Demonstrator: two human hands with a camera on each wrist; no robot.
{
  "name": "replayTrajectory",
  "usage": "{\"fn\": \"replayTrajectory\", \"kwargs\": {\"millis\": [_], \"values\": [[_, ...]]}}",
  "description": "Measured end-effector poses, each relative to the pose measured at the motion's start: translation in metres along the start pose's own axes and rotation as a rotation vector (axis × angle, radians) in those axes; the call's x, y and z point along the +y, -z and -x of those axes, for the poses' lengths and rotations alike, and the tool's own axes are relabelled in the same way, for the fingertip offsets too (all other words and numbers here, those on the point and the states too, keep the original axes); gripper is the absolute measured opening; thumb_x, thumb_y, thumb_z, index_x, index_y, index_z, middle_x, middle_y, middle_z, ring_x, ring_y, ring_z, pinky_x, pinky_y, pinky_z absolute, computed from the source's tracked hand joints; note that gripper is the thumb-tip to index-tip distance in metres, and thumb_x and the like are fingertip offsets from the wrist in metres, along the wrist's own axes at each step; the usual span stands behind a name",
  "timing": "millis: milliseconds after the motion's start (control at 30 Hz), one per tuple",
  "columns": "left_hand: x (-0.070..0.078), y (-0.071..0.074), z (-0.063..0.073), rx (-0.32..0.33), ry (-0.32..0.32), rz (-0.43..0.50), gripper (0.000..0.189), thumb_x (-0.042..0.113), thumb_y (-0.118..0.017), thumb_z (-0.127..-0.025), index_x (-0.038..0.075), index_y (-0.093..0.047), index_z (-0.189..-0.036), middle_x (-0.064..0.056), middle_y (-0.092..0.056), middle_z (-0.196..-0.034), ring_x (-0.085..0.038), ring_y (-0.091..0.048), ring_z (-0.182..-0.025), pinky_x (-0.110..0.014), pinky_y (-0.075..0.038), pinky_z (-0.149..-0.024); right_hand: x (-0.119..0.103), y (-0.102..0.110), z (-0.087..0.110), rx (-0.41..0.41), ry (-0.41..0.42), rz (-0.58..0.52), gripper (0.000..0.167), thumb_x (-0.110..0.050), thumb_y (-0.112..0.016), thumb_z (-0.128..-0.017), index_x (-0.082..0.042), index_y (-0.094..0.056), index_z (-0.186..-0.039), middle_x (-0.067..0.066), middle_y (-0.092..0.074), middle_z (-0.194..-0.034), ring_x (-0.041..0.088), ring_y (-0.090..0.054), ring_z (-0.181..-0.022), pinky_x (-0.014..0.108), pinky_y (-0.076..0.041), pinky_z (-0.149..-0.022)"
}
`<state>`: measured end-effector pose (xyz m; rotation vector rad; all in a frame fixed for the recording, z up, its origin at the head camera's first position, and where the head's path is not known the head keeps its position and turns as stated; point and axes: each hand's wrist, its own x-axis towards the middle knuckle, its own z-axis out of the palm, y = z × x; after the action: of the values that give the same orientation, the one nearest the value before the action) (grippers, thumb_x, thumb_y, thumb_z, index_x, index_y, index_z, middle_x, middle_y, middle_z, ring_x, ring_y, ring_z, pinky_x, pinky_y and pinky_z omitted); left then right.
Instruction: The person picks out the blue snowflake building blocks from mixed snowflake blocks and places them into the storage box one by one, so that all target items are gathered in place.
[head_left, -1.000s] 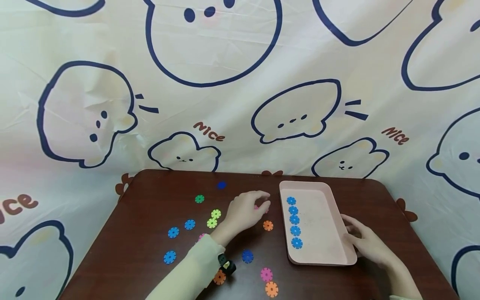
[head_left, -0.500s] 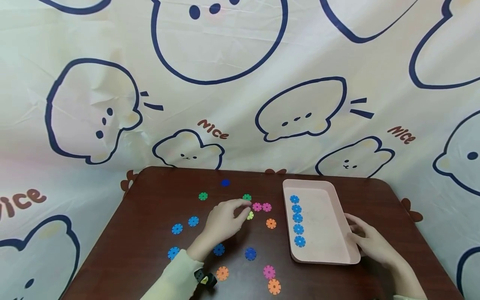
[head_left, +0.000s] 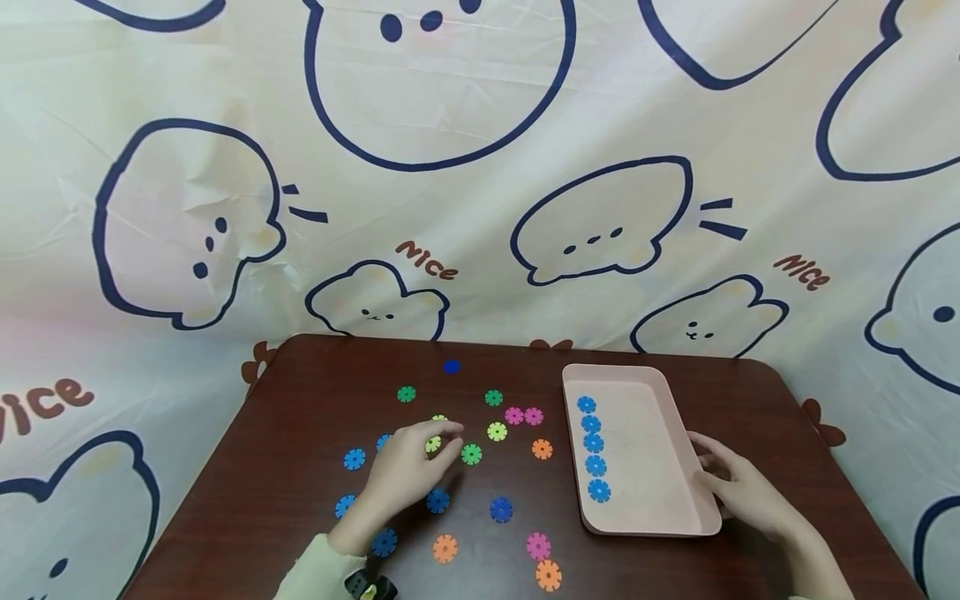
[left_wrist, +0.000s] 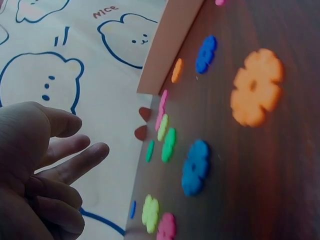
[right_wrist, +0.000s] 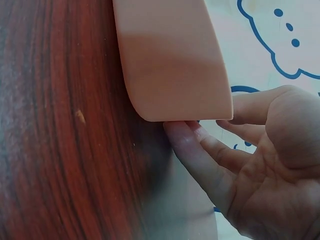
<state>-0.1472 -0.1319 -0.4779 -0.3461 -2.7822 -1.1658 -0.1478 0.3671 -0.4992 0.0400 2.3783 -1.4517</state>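
My left hand (head_left: 411,467) hovers over the left-middle of the table, fingers loosely bent and holding nothing; the left wrist view shows its fingers (left_wrist: 90,160) apart. Near its fingertips lie a green notched plastic disc (head_left: 471,454) and a yellow-green notched disc (head_left: 433,444), partly covered by the hand. At the right, my right hand (head_left: 742,483) holds the pale pink tray (head_left: 660,467) by its right side. In the right wrist view its fingers (right_wrist: 187,145) meet the tray's lower edge and the thumb side is at the rim. A column of several blue discs (head_left: 594,443) lies inside the tray.
More notched discs lie scattered on the dark brown table (head_left: 300,417): pink discs (head_left: 523,415), orange discs (head_left: 549,575), a dark blue disc (head_left: 501,509) and a green disc (head_left: 407,394) among them. A patterned cloth (head_left: 480,208) hangs behind the table.
My left hand has moved left and nearer, away from the pink discs by the tray, uncovering green and yellow-green discs. My right hand stays at the tray's right side.
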Motion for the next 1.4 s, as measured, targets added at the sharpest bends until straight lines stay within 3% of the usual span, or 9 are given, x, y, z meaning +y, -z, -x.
{"fn": "replayTrajectory", "kwargs": {"millis": [33, 200, 367, 500, 767, 1400], "values": [[-0.002, 0.001, 0.002, -0.002, 0.010, 0.002, 0.023, 0.029, -0.075, -0.097, 0.021, -0.079, -0.118, 0.005, -0.075, -0.117, -0.007, -0.044, -0.047, -0.028, -0.036, -0.043, 0.000, 0.000, 0.000, 0.002, -0.002, 0.000, 0.065, -0.012, -0.057, -0.107, -0.009, -0.025, -0.164, 0.032, -0.050, -0.138, 0.035, -0.068, -0.103, 0.049, -0.060, -0.069], [-0.012, 0.004, 0.012, -0.008, 0.041, -0.015, 0.022, 0.028, -0.079, -0.094, 0.021, -0.079, -0.115, 0.006, -0.075, -0.113, -0.005, -0.064, -0.069, -0.027, -0.048, -0.055, 0.000, -0.001, 0.003, 0.014, -0.014, 0.007, 0.066, -0.011, -0.057, -0.107, -0.008, -0.024, -0.164, 0.031, -0.052, -0.136, 0.034, -0.068, -0.102, 0.049, -0.060, -0.069], [-0.022, 0.005, 0.023, -0.051, 0.053, -0.044, 0.025, 0.031, -0.085, -0.088, 0.022, -0.080, -0.111, 0.006, -0.074, -0.110, -0.011, -0.065, -0.080, -0.028, -0.048, -0.055, -0.002, -0.002, 0.005, 0.017, -0.018, 0.012, 0.066, -0.010, -0.057, -0.107, -0.008, -0.024, -0.164, 0.031, -0.052, -0.136, 0.034, -0.068, -0.102, 0.049, -0.060, -0.068], [-0.030, 0.005, 0.030, -0.095, 0.036, -0.060, 0.029, 0.036, -0.088, -0.084, 0.023, -0.080, -0.108, 0.010, -0.073, -0.107, -0.013, -0.068, -0.093, -0.031, -0.052, -0.067, -0.002, -0.002, 0.007, 0.020, -0.014, 0.010, 0.066, -0.009, -0.057, -0.106, -0.007, -0.025, -0.163, 0.030, -0.053, -0.134, 0.034, -0.068, -0.102, 0.049, -0.060, -0.068], [-0.040, 0.003, 0.039, -0.157, 0.009, -0.110, 0.032, 0.041, -0.091, -0.078, 0.028, -0.080, -0.105, 0.019, -0.066, -0.097, -0.004, -0.063, -0.088, -0.029, -0.051, -0.069, 0.000, -0.004, 0.010, 0.008, -0.020, -0.011, 0.065, -0.009, -0.057, -0.106, -0.007, -0.025, -0.163, 0.030, -0.053, -0.132, 0.034, -0.068, -0.101, 0.050, -0.060, -0.067], [-0.039, -0.001, 0.042, -0.212, 0.009, -0.134, 0.022, 0.036, -0.090, -0.081, 0.027, -0.075, -0.094, 0.016, -0.063, -0.095, -0.004, -0.057, -0.079, -0.031, -0.047, -0.064, -0.001, -0.006, 0.009, 0.001, -0.014, -0.023, 0.066, -0.009, -0.057, -0.106, -0.008, -0.026, -0.163, 0.030, -0.053, -0.133, 0.035, -0.067, -0.103, 0.051, -0.060, -0.068]]}}
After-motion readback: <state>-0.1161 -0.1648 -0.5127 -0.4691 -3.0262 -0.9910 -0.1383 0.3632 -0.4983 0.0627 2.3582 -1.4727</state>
